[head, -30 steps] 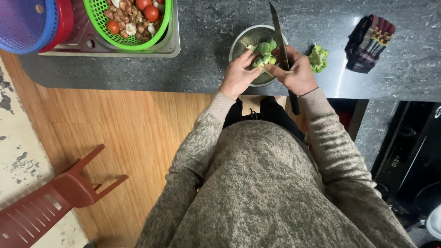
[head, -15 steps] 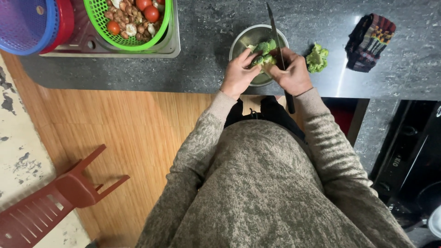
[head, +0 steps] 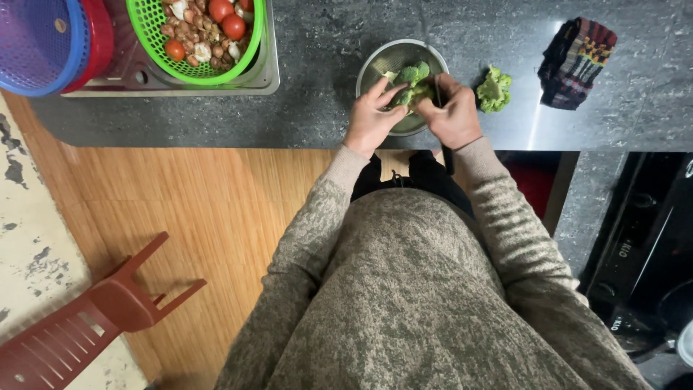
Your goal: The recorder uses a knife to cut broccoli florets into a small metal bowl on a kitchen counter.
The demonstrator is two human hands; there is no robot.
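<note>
- Left hand [head: 372,119] pinches the broccoli head [head: 411,90] by fingertips, over the steel bowl [head: 375,68] at the counter [head: 325,108] edge.
- Right hand [head: 455,112] is curled shut on the same head; a dark handle shows below the fist, probably a knife (blade hidden, can't confirm).
- Cut at the floret stems, edge turned away from the left fingertips.
- Stay over the bowl so pieces drop in.
- One loose floret [head: 494,88] lies just right of the bowl.
- Green basket [head: 148,32] of tomatoes and mushrooms sits well left; folded cloth [head: 577,61] far right.
</note>
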